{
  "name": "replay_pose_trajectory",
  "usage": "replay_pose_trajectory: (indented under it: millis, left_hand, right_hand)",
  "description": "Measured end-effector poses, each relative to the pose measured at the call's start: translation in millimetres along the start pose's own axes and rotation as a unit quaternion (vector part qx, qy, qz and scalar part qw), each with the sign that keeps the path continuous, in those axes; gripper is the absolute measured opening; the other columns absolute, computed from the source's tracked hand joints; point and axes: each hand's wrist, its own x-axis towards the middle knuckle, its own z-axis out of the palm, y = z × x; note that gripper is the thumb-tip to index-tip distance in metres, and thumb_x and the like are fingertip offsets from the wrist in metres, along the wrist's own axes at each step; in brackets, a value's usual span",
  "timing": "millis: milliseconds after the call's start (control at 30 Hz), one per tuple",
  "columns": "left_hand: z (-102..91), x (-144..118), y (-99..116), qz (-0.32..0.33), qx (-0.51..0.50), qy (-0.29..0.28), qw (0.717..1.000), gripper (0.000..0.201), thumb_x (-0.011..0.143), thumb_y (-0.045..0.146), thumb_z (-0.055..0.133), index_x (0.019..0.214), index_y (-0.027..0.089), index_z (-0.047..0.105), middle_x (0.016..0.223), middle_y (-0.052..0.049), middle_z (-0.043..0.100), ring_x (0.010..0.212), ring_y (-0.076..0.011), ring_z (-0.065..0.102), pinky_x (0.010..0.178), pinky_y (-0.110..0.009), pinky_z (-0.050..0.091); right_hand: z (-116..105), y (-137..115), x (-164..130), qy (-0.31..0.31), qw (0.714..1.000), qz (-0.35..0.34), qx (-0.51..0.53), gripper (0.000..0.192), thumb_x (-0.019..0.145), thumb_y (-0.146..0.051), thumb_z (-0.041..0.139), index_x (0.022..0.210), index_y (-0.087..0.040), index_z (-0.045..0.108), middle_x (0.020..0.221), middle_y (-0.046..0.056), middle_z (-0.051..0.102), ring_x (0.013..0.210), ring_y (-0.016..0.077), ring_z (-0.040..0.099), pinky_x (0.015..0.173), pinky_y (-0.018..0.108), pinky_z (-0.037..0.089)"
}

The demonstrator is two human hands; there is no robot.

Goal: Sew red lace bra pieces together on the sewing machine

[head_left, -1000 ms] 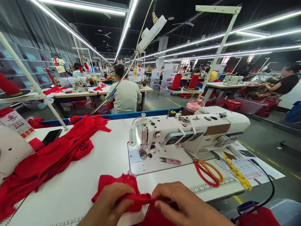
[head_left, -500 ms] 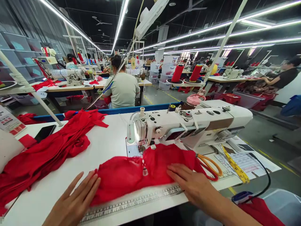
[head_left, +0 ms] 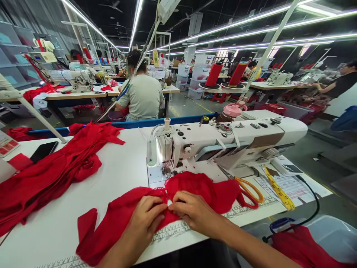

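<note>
A red bra piece [head_left: 119, 212] lies across the front of the white table, its two cup shapes meeting in the middle beside a lace-like edge. My left hand [head_left: 145, 216] is closed on its left half near the centre join. Close by, my right hand [head_left: 192, 212] pinches the right half at the same join, thumb and fingers together. The fingertips of both hands nearly meet there and cover part of the cloth. Just behind it stands a white sewing machine [head_left: 223, 137], its needle area lit and apart from the cloth.
Orange-handled scissors [head_left: 252, 188] lie right of the cloth, near a yellow tape measure [head_left: 279, 191] and papers. A heap of red fabric [head_left: 55, 171] and a black phone [head_left: 44, 152] are on the left. A printed ruler [head_left: 178, 229] runs along the front edge. A co-worker [head_left: 143, 93] sits ahead.
Both hands have moved inward from the outer parts of the red bra piece to its centre and closed there. Its left end now lies spread out, and the view has shifted slightly.
</note>
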Motion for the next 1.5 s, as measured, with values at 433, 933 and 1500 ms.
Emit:
replay_pose_trajectory:
  millis: [433, 933, 1500]
  left_hand:
    - [-14.9, -11, -13, -0.086, 0.231, -0.154, 0.957, 0.055, 0.097, 0.038, 0.058, 0.147, 0.055, 0.042, 0.133, -0.008, 0.062, 0.107, -0.0337, 0.060, 0.074, -0.046, 0.052]
    - [-36.0, 7, -9, -0.071, 0.223, -0.161, 0.959, 0.052, 0.088, 0.031, 0.067, 0.137, 0.045, 0.059, 0.133, -0.008, 0.067, 0.107, -0.0371, 0.067, 0.066, -0.047, 0.058]
    - [-36.7, 8, -22, -0.119, 0.088, -0.242, 0.959, 0.056, 0.088, 0.047, 0.074, 0.139, 0.054, 0.054, 0.156, -0.001, 0.047, 0.131, -0.0365, 0.053, 0.094, -0.055, 0.056]
  right_hand:
    - [-10, 7, -2, -0.071, 0.993, 0.090, 0.027, 0.031, 0.097, -0.026, 0.068, 0.127, -0.029, 0.065, 0.107, 0.001, 0.062, 0.093, 0.0176, 0.060, 0.068, 0.027, 0.039]
    - [-34, 18, -1, -0.120, 0.974, 0.112, 0.153, 0.048, 0.095, -0.017, 0.067, 0.141, -0.029, 0.058, 0.112, 0.002, 0.063, 0.104, 0.0186, 0.059, 0.089, 0.028, 0.045]
    - [-54, 25, 14, -0.188, 0.982, 0.033, 0.002, 0.046, 0.085, -0.032, 0.080, 0.129, -0.037, 0.066, 0.111, 0.000, 0.057, 0.101, 0.0207, 0.056, 0.067, 0.027, 0.041]
